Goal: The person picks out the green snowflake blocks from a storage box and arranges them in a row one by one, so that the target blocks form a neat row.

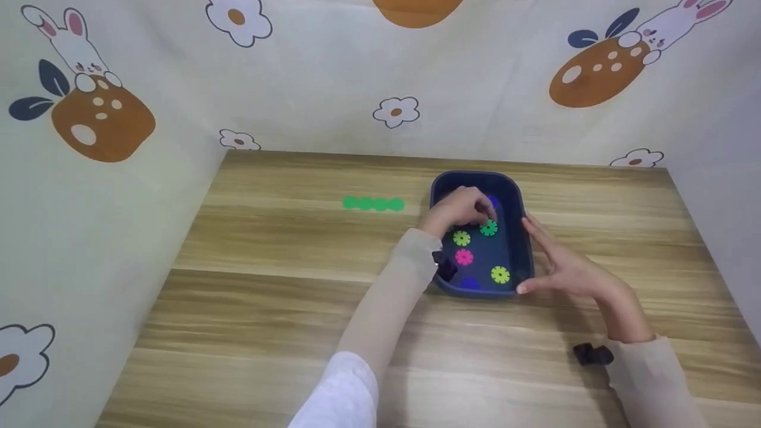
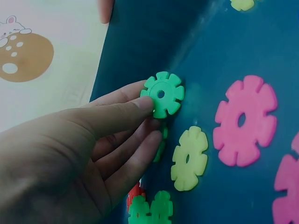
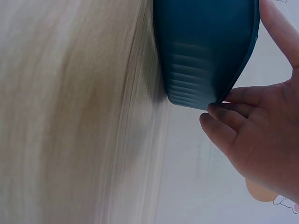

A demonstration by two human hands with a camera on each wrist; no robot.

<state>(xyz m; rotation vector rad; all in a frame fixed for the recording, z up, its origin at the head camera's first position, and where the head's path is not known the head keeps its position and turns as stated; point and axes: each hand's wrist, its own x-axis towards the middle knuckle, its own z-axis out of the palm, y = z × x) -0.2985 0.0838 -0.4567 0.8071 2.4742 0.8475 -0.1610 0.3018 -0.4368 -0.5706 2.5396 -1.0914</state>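
Note:
My left hand [image 1: 462,208] is inside a dark blue plastic bin [image 1: 528,255]. Between thumb and fingers it pinches a green snowflake disc [image 2: 161,94], a flat notched piece with a hole in the middle. Around it in the bin lie a yellow disc [image 2: 189,158] and a pink disc [image 2: 245,121]. More green pieces [image 2: 161,210] show below the hand in the left wrist view. My right hand [image 1: 574,270] touches the bin's right side, thumb near the front corner and fingers spread along the rim; in the right wrist view its fingertips [image 3: 219,112] meet the rim.
Left of the bin, several green discs [image 1: 373,204] lie in a row on the wooden table [image 1: 285,309]. Another yellow disc [image 1: 500,274] and a blue disc [image 1: 469,283] rest near the bin's front end. A patterned cloth wall [image 1: 321,77] stands behind the table.

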